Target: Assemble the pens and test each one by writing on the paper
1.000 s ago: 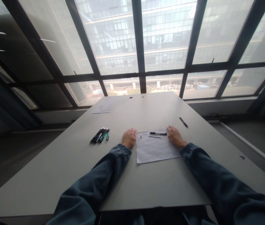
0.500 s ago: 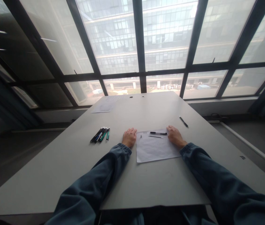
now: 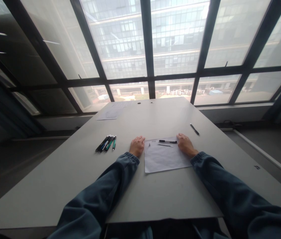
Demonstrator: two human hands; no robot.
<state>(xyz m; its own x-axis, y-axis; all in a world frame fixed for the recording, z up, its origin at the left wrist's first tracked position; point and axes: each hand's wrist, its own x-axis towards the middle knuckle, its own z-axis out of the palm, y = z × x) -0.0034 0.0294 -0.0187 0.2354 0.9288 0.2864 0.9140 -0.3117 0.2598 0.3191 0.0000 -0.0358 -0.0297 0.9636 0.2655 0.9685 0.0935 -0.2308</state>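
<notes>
- Glass panes in black frames (image 3: 175, 39) are filling the far side.
- Smooth white table (image 3: 155, 199) is supporting everything here.
- Plain white paper sheet (image 3: 166, 161) is lying near the middle, between the hands, seemingly as a backdrop so small parts show clearly.
- Printed white papers (image 3: 106, 114) are sitting far left, perhaps out of the way.
- Left hand (image 3: 137, 146) and right hand (image 3: 185, 144) are resting well apart at the sheet's left and right edges, perhaps steadying it; I cannot tell whether either is pinching it.
- Bundled black, blue and green pens (image 3: 109, 144) are lying left, probably grouped for easy reach.
- Slim black pen (image 3: 194, 129) is lying alone, right.
- Black-and-pale pen (image 3: 168, 141) is lying across the sheet's far part, near the right hand.
- Thin pale rod (image 3: 165, 145) is lying just nearer.
- Tiny grey piece (image 3: 149, 144) is sitting left of both.
</notes>
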